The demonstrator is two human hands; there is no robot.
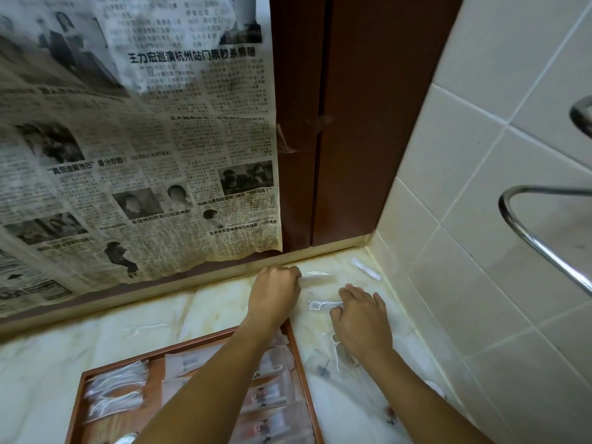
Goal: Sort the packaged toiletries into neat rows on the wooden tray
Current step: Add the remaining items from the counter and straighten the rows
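The wooden tray (pixel 296 344) lies at the bottom on the marble counter, holding clear packets of floss picks (pixel 115 389) on its left and pale sachets (pixel 269 395) on its right. My left hand (pixel 275 293) reaches past the tray's far corner and pinches a clear wrapped packet (pixel 317 277) near the wall. My right hand (pixel 362 315) grips a wrapped white floss pick (pixel 323 305) on the counter right of the tray. Another floss pick (pixel 336 350) lies under my right wrist. A small white wrapped stick (pixel 365 269) lies in the far corner.
A loose wrapped pick (pixel 145 328) lies on the counter (pixel 48 357) beyond the tray's left side. Yellowed newspaper (pixel 128 139) covers the back wall beside a dark wooden panel (pixel 352 123). White tiles and a chrome towel rail (pixel 544 245) stand at the right.
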